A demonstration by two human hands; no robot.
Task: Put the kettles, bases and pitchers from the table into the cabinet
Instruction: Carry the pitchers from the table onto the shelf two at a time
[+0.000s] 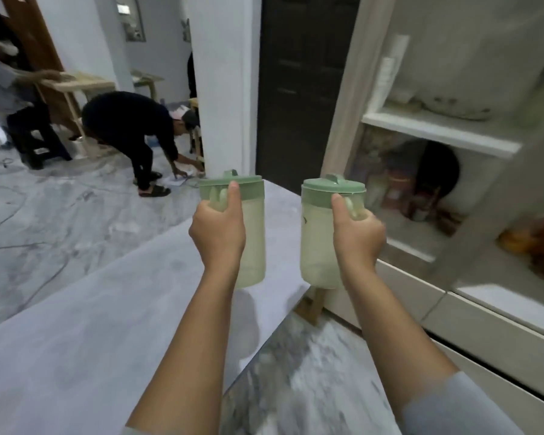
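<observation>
Hands (217, 230) gripping two pitchers (255, 233)

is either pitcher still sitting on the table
No, the left hand and right hand each hold a green-lidded pitcher up by its handle.

Each hand grips a green-lidded pitcher above the table (76, 324), beside a blurred, seemingly open cabinet (437, 133).

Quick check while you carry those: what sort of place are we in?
Probably a home, near a kitchen or pantry: a white cabinet with shelves of jars and packets, a marble-patterned floor, and a grey table. Each hand holds a green-lidded pitcher.
</observation>
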